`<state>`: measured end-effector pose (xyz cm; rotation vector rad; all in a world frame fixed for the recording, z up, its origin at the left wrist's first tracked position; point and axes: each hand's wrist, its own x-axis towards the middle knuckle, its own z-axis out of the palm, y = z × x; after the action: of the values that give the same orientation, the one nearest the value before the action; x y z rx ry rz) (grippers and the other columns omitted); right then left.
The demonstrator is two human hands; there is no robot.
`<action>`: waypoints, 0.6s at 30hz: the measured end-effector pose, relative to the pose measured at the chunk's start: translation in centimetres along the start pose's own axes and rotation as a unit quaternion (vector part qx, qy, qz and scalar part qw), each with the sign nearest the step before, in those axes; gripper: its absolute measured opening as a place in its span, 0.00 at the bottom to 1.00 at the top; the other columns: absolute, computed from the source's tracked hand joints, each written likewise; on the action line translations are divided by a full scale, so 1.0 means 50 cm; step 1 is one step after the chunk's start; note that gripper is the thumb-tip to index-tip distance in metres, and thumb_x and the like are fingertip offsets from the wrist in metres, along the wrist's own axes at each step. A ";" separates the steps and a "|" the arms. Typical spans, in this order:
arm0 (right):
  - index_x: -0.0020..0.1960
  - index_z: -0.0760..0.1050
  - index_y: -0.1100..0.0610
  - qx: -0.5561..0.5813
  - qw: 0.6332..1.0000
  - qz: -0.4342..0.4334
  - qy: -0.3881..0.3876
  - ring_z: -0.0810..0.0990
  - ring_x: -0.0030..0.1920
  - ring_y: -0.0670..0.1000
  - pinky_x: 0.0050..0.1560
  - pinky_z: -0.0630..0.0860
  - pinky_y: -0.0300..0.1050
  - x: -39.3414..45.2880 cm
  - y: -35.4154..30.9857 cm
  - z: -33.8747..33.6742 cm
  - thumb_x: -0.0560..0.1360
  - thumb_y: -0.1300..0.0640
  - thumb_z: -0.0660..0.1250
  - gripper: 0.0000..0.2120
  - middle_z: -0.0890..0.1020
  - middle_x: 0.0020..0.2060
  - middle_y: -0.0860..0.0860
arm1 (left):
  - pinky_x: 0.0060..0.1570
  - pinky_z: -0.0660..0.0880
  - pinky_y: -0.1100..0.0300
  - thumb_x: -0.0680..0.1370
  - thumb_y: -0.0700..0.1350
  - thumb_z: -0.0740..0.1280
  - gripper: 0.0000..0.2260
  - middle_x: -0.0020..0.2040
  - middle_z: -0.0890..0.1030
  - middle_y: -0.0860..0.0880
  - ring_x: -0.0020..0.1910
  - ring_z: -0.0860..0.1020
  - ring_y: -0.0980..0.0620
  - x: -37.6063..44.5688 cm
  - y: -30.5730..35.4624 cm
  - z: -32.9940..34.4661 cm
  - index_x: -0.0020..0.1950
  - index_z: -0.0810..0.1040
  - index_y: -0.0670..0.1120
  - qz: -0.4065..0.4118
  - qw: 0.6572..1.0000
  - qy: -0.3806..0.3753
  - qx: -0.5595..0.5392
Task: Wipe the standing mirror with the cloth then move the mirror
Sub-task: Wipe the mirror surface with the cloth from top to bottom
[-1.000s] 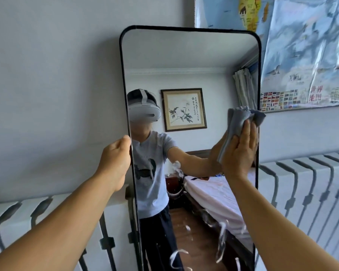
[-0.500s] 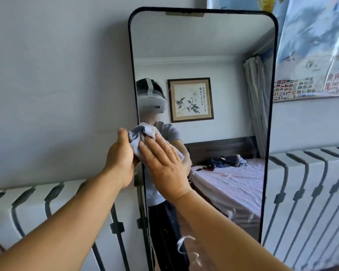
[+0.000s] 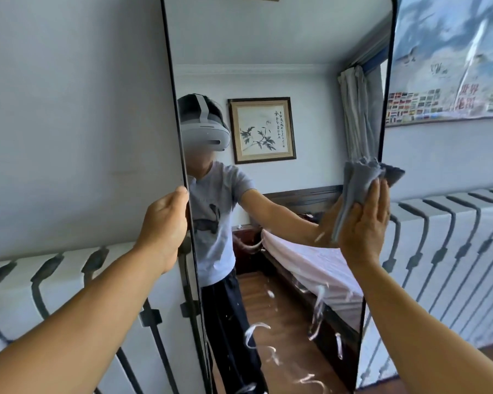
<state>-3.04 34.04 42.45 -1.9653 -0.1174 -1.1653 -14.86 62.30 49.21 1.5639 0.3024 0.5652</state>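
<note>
A tall standing mirror point(image 3: 282, 58) with a thin black frame leans against the grey wall and fills the middle of the view. My left hand point(image 3: 162, 226) grips its left frame edge at mid height, thumb on the front. My right hand point(image 3: 365, 223) presses a crumpled grey cloth point(image 3: 359, 180) flat against the glass at the mirror's right edge, fingers straight. White smears point(image 3: 256, 334) streak the lower part of the glass. The mirror's top and foot are out of frame.
A white radiator cover point(image 3: 450, 240) with black slanted slots runs along the wall behind the mirror on both sides. A glossy world map poster point(image 3: 450, 61) hangs at the upper right. The glass reflects a person, a bed and a framed picture.
My right hand swept the cloth across the glass from the left edge, beside my left hand, over to the right edge. My left hand keeps its hold on the frame. The view has come closer.
</note>
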 end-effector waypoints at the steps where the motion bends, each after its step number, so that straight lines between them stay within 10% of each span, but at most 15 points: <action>1: 0.75 0.54 0.59 -0.001 1.000 0.011 -0.001 0.54 0.74 0.57 0.73 0.54 0.57 -0.006 0.006 -0.003 0.77 0.50 0.46 0.27 0.57 0.74 0.57 | 0.45 0.65 0.50 0.67 0.62 0.62 0.25 0.42 0.68 0.45 0.41 0.66 0.46 0.000 -0.002 -0.002 0.42 0.71 0.38 0.004 1.000 0.000 0.006; 6: 0.74 0.54 0.62 0.013 1.000 0.012 0.016 0.54 0.74 0.58 0.73 0.51 0.54 -0.039 -0.047 0.032 0.80 0.50 0.46 0.26 0.57 0.73 0.60 | 0.48 0.69 0.51 0.67 0.64 0.61 0.29 0.42 0.69 0.44 0.42 0.68 0.46 -0.006 0.001 -0.011 0.42 0.69 0.37 -0.001 1.000 -0.002 0.023; 11: 0.73 0.53 0.63 -0.022 0.985 -0.168 -0.008 0.53 0.73 0.58 0.74 0.49 0.51 -0.105 -0.165 0.091 0.79 0.54 0.57 0.26 0.58 0.72 0.60 | 0.63 0.72 0.42 0.66 0.67 0.62 0.24 0.48 0.71 0.48 0.48 0.70 0.48 0.007 -0.015 -0.024 0.43 0.73 0.46 -0.008 0.999 -0.031 0.023; 15: 0.75 0.42 0.59 -0.067 0.946 -0.309 -0.068 0.41 0.75 0.53 0.74 0.45 0.49 -0.172 -0.250 0.141 0.78 0.57 0.57 0.33 0.48 0.75 0.55 | 0.56 0.72 0.51 0.75 0.61 0.61 0.18 0.46 0.77 0.45 0.48 0.74 0.47 -0.002 -0.012 -0.018 0.42 0.75 0.47 -0.022 0.998 -0.051 -0.037; 18: 0.75 0.52 0.55 0.005 0.931 -0.350 -0.105 0.50 0.75 0.53 0.73 0.55 0.53 -0.222 -0.296 0.158 0.80 0.58 0.53 0.25 0.54 0.74 0.53 | 0.53 0.75 0.54 0.83 0.53 0.55 0.17 0.45 0.84 0.47 0.47 0.81 0.48 -0.008 -0.003 -0.011 0.45 0.80 0.48 -0.025 0.997 -0.024 -0.064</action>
<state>-10.62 52.60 41.12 -2.0940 -1.0032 -1.3650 -15.49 62.59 49.00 1.4399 0.2620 0.4976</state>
